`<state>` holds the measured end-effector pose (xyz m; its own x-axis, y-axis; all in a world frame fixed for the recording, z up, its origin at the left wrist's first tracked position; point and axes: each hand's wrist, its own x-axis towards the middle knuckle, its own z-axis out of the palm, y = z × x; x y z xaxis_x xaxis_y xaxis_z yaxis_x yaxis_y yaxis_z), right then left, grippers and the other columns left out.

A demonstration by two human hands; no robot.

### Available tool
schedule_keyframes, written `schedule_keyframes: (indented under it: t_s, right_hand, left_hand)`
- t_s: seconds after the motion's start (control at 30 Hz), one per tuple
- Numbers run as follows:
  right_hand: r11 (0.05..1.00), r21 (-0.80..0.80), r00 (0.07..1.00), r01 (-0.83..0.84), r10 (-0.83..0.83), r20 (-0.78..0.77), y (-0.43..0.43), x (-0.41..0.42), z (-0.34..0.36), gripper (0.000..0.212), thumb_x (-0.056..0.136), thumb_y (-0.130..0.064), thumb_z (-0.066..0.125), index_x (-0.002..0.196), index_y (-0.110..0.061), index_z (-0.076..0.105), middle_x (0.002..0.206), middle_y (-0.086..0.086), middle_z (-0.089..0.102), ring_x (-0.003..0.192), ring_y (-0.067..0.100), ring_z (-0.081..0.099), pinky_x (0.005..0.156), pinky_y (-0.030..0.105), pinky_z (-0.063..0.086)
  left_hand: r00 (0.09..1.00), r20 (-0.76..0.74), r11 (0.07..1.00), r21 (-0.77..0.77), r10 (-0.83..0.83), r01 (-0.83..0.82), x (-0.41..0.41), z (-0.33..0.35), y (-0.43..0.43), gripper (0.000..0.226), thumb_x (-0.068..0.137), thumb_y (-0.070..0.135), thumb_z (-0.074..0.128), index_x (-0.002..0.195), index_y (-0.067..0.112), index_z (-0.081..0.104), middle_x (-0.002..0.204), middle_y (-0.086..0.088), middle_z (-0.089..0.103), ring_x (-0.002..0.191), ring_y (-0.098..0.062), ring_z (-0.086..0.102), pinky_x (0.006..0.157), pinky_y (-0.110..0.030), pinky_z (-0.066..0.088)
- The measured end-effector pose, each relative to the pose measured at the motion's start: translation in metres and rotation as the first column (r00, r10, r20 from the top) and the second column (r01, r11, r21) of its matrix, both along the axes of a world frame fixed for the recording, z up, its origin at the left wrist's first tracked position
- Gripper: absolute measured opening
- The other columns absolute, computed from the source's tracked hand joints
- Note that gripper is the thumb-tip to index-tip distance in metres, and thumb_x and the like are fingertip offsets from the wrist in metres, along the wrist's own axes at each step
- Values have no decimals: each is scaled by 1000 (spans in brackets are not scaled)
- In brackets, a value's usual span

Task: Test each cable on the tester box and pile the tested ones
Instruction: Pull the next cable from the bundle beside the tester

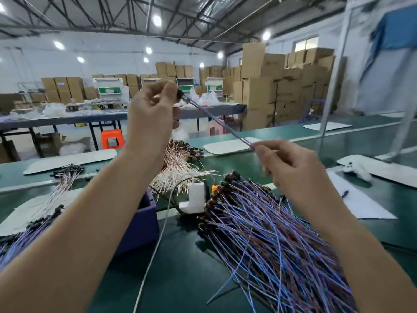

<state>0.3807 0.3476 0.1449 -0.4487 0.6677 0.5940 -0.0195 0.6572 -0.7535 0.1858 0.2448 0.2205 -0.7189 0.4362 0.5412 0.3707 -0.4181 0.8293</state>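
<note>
Left hand (153,109): fingers (168,90) pinch the black plug (180,94) of one blue cable (214,119). Right hand (291,168): fingers (259,150) pinch its thin far end. The cable is stretched straight between the hands, in the air, well above the surface and touching neither box nor pile.

Risks (judgement):
- The pull is along the wire, so too much tension could strain the joint at the plug.
- The far end is held by the tips only, so a slip would drop it into the big pile of blue cables (282,249) below, and an untested cable would be lost among the others.
- I cannot tell which pile holds the tested ones, so a mix-up is possible on putting it down.
- The left forearm hides much of the dark blue box (140,224), so reaching down blind could snag the white lead (155,245).

Surface (180,279): green. A white block (195,199) stands just beside the box, with a pale pinkish bundle (180,170) behind it. More bundles (56,195) lie to the left. Paper (361,204) with a pen (345,193) lies to the right.

Room: warehouse hall with stacked cardboard boxes (270,86), a long table (90,119), an orange stool (111,141) and ceiling lamps. The right edge is blurred.
</note>
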Motion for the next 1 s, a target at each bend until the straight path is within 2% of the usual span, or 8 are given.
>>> schedule_keyframes:
  t_s: [0.1,0.2,0.33,0.4,0.6,0.73,0.87,1.0]
  right_hand:
    - [939,221,943,263,-298,147,21,20,-2,14,92,-53,58,91,-42,67,70,-25,66,62,-3,61,50,14,38]
    - [889,246,800,387,-456,389,33,32,-28,17,93,-53,53,90,-40,64,72,-21,66,62,-1,57,55,25,38]
    - [874,278,461,397,-452,763,42,40,-70,33,102,-52,42,130,-39,53,122,-9,64,104,16,57,80,32,46]
    - [859,289,412,423,-466,783,41,38,-83,46,103,-53,38,146,-38,40,136,-7,54,122,17,51,90,32,44]
    - [864,360,709,351,-497,501,4,-16,-99,42,100,-41,44,140,-31,52,127,-10,62,118,12,53,99,30,43]
    - [881,437,909,183,-321,266,-48,-82,-115,27,99,-30,50,118,-25,68,104,-10,70,94,14,63,82,32,54]
    - [898,440,945,-10,-135,297,-99,-138,-145,16,87,-24,71,103,-27,73,83,-13,71,68,9,67,52,22,50]
    - [929,368,883,-23,-153,443,-116,-175,-175,13,96,-31,61,106,-33,68,82,-10,74,64,16,70,47,26,38]
  left_hand:
    - [998,49,996,-80,-31,35,-12,-13,32,11,101,30,58,103,23,65,92,6,67,79,-10,62,70,-26,56]
    - [991,101,960,-257,-89,112,-6,-48,77,10,100,23,60,100,17,67,84,1,62,67,-10,56,59,-24,50]
    - [969,192,781,-577,-155,239,0,-99,117,37,102,15,53,136,0,53,104,-11,63,81,-18,59,74,-33,58]
    - [966,201,754,-606,-163,254,-3,-117,115,44,102,15,51,144,7,43,113,-12,63,83,-17,59,67,-28,55]
    - [921,117,615,-712,-372,339,-40,-133,38,19,103,24,55,120,18,62,98,-6,71,75,-13,69,63,-26,57]
    - [887,185,429,-821,-424,376,-81,-139,-42,24,99,40,59,113,23,71,99,3,74,88,-15,72,68,-31,60]
    - [914,243,278,-899,-324,338,-124,-151,-121,26,98,42,61,107,21,73,98,1,75,87,-19,73,67,-31,60]
    - [996,-31,357,-934,-78,-2,-174,-168,-182,22,100,37,58,100,19,71,80,4,74,68,-12,70,62,-27,57]
